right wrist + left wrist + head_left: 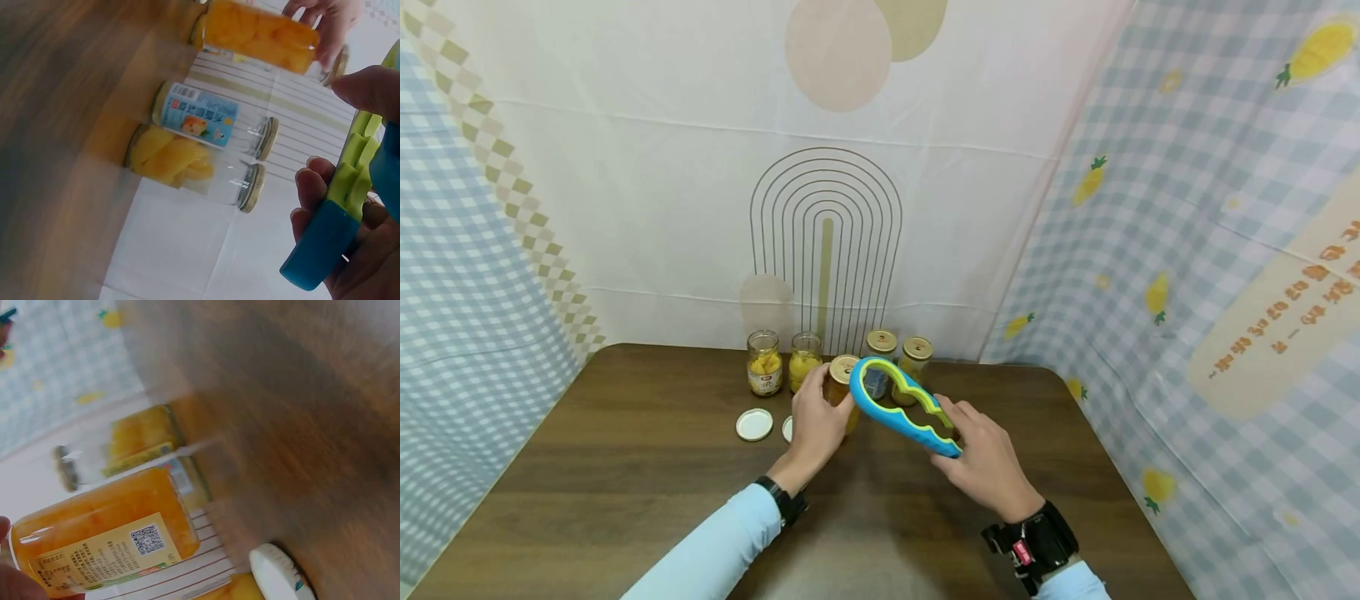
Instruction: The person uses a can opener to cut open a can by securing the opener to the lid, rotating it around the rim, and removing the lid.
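My left hand (817,421) holds a glass jar of orange fruit (106,531) close to its gold lid (844,368). In the left wrist view this jar shows a yellow label with a QR code. My right hand (988,458) grips a blue and green jar opener (895,421) by its handles, with the thumb on one side and fingers curled round the other (322,247). The opener's rounded end lies right beside the held jar's lid in the head view, its loop surrounding nothing. Part of the jar is hidden behind my left hand.
Two lidless jars of yellow fruit, one at the far left (764,367) and one beside it (805,360), stand at the table's back. White lids (754,424) lie before them. Two capped jars (197,119) (172,159) stand right of the held jar. A cloth backdrop (662,208) rises behind.
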`<state>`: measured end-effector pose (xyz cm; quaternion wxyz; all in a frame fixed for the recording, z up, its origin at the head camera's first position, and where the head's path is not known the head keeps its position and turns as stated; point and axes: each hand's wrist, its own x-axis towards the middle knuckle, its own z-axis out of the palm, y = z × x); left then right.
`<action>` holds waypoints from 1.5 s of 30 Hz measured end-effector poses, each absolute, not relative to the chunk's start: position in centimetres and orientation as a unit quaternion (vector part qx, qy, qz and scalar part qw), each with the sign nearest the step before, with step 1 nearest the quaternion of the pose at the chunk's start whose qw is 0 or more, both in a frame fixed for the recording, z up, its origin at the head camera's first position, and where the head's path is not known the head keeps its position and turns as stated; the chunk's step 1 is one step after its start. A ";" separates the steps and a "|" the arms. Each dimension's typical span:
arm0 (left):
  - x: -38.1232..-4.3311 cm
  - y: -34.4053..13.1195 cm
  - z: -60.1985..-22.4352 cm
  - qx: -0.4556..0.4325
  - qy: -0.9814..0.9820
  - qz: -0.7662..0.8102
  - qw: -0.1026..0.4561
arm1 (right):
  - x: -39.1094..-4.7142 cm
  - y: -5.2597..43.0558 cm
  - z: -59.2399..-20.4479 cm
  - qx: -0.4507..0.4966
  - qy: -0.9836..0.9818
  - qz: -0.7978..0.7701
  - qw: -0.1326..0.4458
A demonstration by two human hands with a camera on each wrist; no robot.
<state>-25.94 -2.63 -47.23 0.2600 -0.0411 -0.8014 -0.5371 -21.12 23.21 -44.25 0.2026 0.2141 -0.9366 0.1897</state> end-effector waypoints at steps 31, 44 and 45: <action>-20.4 -3.9 -46.0 -0.107 -0.752 -0.623 0.187 | -21.2 18.2 -39.8 0.293 -0.935 0.101 0.174; -20.4 -3.5 -46.7 -0.089 -0.739 -0.639 0.197 | -20.8 17.6 -39.3 0.255 -0.952 0.086 0.143; -20.5 -3.5 -46.7 -0.090 -0.738 -0.639 0.198 | -20.8 17.6 -39.3 0.253 -0.953 0.085 0.146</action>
